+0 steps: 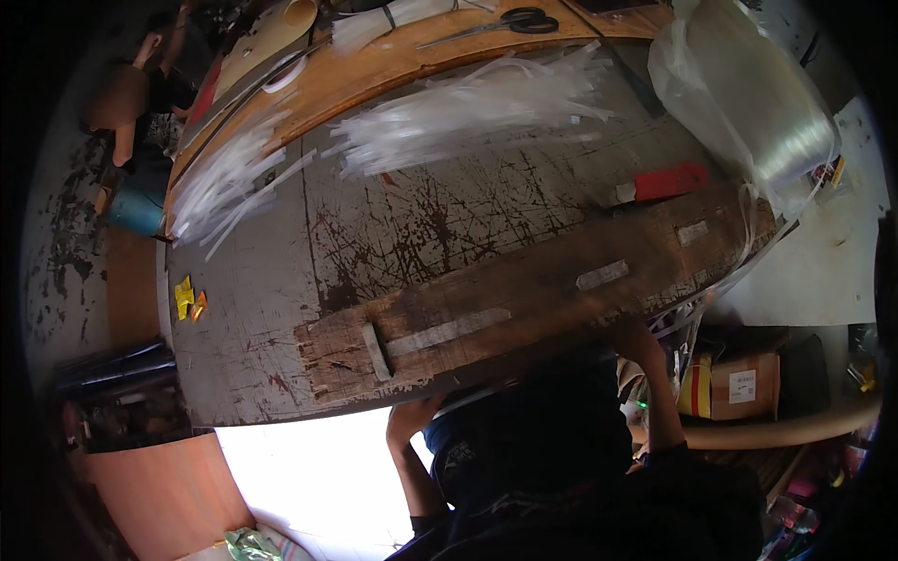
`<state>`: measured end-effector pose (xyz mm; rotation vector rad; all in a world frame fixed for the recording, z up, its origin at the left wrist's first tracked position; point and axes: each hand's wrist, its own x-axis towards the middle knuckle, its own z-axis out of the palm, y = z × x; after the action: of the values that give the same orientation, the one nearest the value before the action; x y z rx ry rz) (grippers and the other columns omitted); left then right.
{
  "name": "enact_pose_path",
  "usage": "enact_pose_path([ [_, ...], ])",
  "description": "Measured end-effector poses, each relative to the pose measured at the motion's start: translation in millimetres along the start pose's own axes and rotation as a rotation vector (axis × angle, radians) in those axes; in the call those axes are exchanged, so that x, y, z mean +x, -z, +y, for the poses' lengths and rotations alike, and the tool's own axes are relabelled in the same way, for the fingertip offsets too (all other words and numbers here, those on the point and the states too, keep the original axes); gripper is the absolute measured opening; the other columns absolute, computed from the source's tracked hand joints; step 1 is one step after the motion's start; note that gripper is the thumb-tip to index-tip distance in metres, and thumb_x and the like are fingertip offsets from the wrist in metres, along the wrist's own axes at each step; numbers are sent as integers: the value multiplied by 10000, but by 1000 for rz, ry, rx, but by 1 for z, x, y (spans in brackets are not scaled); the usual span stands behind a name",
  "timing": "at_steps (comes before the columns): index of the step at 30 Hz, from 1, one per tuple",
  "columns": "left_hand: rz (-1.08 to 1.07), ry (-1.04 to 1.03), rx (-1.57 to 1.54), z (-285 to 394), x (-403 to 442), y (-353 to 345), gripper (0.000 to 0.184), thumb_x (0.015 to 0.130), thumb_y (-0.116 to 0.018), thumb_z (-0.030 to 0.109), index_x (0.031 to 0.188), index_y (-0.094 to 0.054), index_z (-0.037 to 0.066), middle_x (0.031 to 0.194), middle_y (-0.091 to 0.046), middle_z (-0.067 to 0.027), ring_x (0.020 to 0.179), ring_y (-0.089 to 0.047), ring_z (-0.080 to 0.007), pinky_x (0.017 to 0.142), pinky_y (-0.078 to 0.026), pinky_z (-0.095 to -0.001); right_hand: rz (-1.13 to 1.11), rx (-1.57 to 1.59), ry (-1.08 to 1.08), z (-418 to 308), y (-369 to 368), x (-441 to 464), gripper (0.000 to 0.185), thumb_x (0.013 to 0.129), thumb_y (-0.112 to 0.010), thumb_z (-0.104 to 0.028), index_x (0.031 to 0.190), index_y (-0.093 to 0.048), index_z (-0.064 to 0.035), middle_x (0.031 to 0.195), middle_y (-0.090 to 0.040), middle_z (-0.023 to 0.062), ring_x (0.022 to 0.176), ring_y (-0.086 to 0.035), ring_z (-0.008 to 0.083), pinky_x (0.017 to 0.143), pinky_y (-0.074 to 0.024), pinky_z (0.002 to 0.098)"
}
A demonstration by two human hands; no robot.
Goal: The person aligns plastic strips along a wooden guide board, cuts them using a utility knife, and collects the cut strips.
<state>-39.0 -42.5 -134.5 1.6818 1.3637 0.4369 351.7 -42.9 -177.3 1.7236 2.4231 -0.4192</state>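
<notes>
Head view: clear strip [475, 395] handled at the near edge of a worn board [533, 292]

In the head view, the left hand [412, 420] is seen curled at the near edge of the table [243, 360], just below the left half of the board, with the clear strip running from it to the right across dark clothing. A pinch on the strip seems likely, but the fingertips are hidden. The right hand [636, 338] is blurred at the board's near edge, well apart from the left; whether anything is gripped by it cannot be made out.

The step in hand is judged to be the guiding of strip along the board. For this, the strip is best kept flat and lightly taut, with the pull matched on both sides so that no twist is let in. The board should be kept from sliding, and fingertips should be held clear of its rough edge. The loose bands [746, 224] at the board's right end are best kept untangled.

The strip is narrow, pale and translucent, and is brightened where light is caught; it looks nearly straight beside the left hand. The loose bands are looped over the board's far right corner and hung towards the near side. Whether they are joined to the strip cannot be seen. The board is laid slantwise along the table's near side, brown and scuffed, chipped at its left end, with greyish patches on its face and a short pale crosspiece [376, 352] near that end.
</notes>
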Motion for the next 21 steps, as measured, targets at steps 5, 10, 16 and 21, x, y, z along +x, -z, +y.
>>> enact_pose_path([
  [5,-108,210,450,71,6,11,250,841,-529,238,1002,-587,57,930,-607,-158,864,-587,-292,751,-454,-354,57,347,-215,-63,83,-12,150,775,-488,-141,830,-604,-65,818,-581,159,761,-566,306,720,-443,382],
  [10,-305,-262,-199,110,18,-3,428,807,-520,96,1227,-437,85,1082,-538,-168,975,-520,-336,841,-404,-388,97,437,216,-123,155,-21,125,779,-518,-93,886,-581,-89,912,-535,123,796,-567,278,718,-443,370],
  [16,-503,-471,-277,124,29,-14,618,739,-547,49,1312,-328,122,1076,-528,-160,953,-519,-326,855,-402,-401,-402,603,505,-124,162,-18,312,819,-446,-114,1131,-453,-113,922,-526,125,880,-549,297,711,-465,385],
  [21,-387,-169,-106,109,15,-12,587,752,-573,98,1292,-347,120,1101,-510,-174,1016,-496,-312,867,-404,-392,-404,607,529,-109,164,-19,262,831,-470,-159,1089,-491,-116,914,-526,109,879,-541,283,731,-466,365],
])
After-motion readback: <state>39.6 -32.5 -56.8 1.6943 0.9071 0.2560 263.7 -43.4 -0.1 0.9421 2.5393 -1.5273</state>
